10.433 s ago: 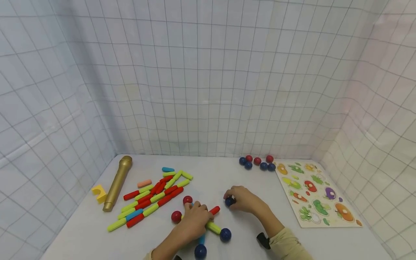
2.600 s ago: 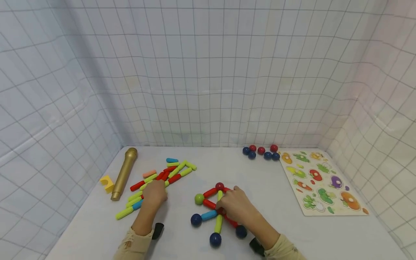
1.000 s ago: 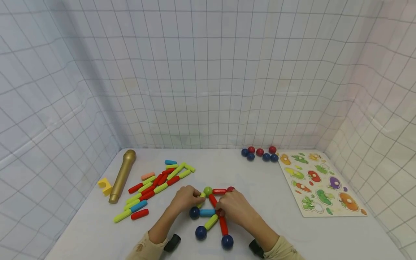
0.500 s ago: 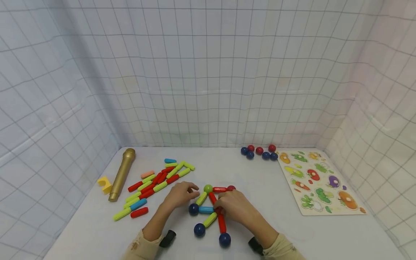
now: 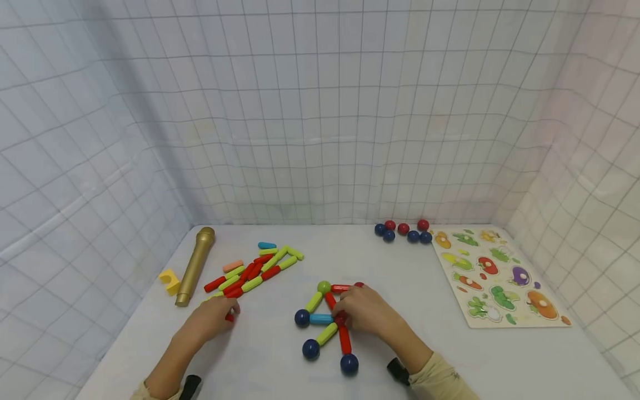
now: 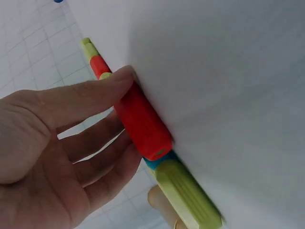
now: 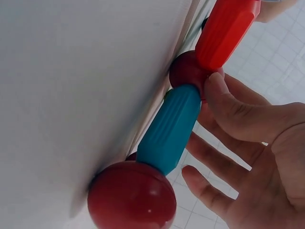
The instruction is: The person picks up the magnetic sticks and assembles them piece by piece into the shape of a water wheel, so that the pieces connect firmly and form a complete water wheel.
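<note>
My left hand (image 5: 212,321), at the near end of the rows of loose sticks, pinches a red toy building stick (image 6: 143,121) between thumb and fingers. In the left wrist view a yellow-green stick (image 6: 188,193) lies just beyond it. My right hand (image 5: 365,312) grips the red centre ball (image 7: 188,71) of a flat ball-and-stick figure. From that ball run a blue stick (image 5: 321,319), a yellow-green stick (image 5: 327,334) and red sticks, with dark blue balls (image 5: 311,349) at outer ends. A green ball (image 5: 324,287) tops the figure; its far right red ball is partly hidden by my right hand.
Loose red and yellow-green sticks (image 5: 252,284) lie at the left. Beyond them are a gold microphone (image 5: 195,266) and a yellow block (image 5: 170,281). Several spare balls (image 5: 403,228) sit at the back, beside a vegetable puzzle board (image 5: 466,311). Gridded cloth walls (image 5: 310,111) surround the table.
My left hand has let go of the yellow-green stick below the green ball and moved left to the red stick. My right hand stays at the figure's centre.
</note>
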A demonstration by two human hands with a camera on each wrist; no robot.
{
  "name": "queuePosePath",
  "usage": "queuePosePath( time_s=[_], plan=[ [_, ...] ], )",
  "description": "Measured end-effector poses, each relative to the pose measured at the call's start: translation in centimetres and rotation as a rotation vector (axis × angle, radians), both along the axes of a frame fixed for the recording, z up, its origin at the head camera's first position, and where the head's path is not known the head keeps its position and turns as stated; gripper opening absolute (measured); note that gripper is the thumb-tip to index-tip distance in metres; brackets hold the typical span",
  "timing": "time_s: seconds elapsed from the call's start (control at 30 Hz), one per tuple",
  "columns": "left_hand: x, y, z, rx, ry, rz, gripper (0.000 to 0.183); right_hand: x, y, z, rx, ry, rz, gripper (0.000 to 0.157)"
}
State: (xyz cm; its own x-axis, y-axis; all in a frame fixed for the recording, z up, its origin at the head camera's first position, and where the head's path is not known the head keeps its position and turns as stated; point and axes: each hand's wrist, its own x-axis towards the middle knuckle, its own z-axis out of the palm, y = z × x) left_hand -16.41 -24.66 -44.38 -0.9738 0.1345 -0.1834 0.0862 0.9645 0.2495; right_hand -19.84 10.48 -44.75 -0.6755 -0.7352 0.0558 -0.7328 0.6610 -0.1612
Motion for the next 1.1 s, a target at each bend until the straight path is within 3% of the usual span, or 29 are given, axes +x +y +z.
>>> queuePosePath(
  time_s=[0.17,0.3,0.5,0.67,0.8,0.93,1.1],
  plan=[
    [-0.3,0.7,0.0,0.121,0.045,0.053,0.016,-0.7,0.1,-0.1,-0.019,-0.020,0.022,0.029],
    [-0.8,3.3,-0.1,0.347,0.052,0.121,0.023,-0.8,0.0,-0.3,-0.009,-0.019,0.020,0.027],
    [-1.7,8.2,-2.1,0.731,-0.049,0.239,0.029,-0.1,0.1,-1.1,-0.003,-0.028,0.000,0.022],
    [-2.1,10.6,-3.6,0.924,-0.161,0.267,0.044,0.6,0.5,-1.6,0.009,-0.070,-0.042,0.021],
    [-2.4,11.2,-3.9,0.896,-0.141,0.311,0.054,0.5,0.6,-1.5,-0.006,-0.084,-0.045,0.021],
    [-2.9,11.1,-3.4,0.845,-0.106,0.338,0.061,0.1,0.4,-0.8,-0.024,-0.084,-0.046,0.020],
    [-3.3,11.0,-2.9,0.798,-0.109,0.323,0.065,-0.2,0.4,-0.1,-0.032,-0.084,-0.061,0.020]
  ],
)
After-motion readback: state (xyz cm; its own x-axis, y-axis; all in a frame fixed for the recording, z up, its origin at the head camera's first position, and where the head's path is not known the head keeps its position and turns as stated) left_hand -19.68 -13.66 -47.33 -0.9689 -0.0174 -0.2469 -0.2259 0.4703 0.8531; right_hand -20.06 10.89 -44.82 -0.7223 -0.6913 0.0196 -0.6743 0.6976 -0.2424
